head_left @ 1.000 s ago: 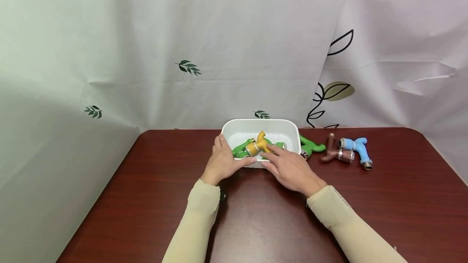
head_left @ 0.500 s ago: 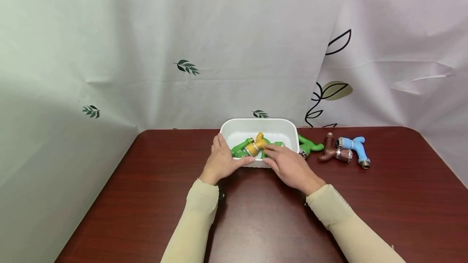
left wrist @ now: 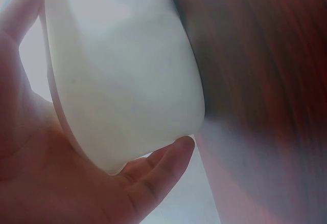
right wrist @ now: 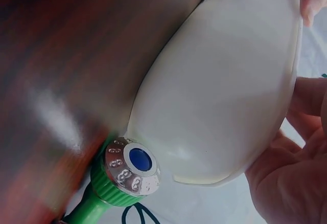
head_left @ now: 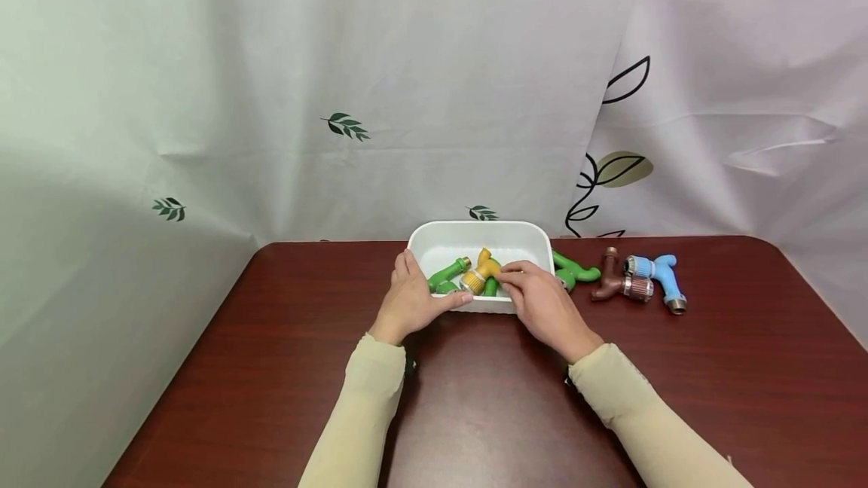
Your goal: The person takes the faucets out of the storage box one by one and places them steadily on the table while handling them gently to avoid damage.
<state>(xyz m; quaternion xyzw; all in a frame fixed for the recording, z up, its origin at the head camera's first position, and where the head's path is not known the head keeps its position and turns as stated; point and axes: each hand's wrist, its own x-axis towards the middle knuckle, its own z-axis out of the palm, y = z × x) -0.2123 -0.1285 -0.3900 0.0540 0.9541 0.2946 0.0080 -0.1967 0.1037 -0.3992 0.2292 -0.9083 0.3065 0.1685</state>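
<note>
A white plastic tub (head_left: 484, 305) stands at the back edge of the table. My left hand (head_left: 409, 301) grips its front left corner, thumb over the front rim; in the left wrist view fingers wrap the tub's outer wall (left wrist: 127, 81). Inside lie a yellow tap (head_left: 478, 276) and green taps, one green tap (head_left: 447, 275) at the left and another partly hidden behind the yellow one. My right hand (head_left: 542, 309) reaches over the front rim, its bent fingers pinching the right end of the yellow tap. The right wrist view shows the tub's outside, with those fingertips hidden.
Right of the tub, a green tap (head_left: 576, 269) lies close against its side, its knurled knob (right wrist: 130, 170) showing in the right wrist view. Farther right lie a brown tap (head_left: 613, 285) and a light blue tap (head_left: 667, 277). A white patterned curtain (head_left: 434, 96) hangs behind the table.
My right hand has shifted slightly right and its fingers have bent in more. The yellow tap has turned and shifted slightly. My left hand keeps its grip on the tub.
</note>
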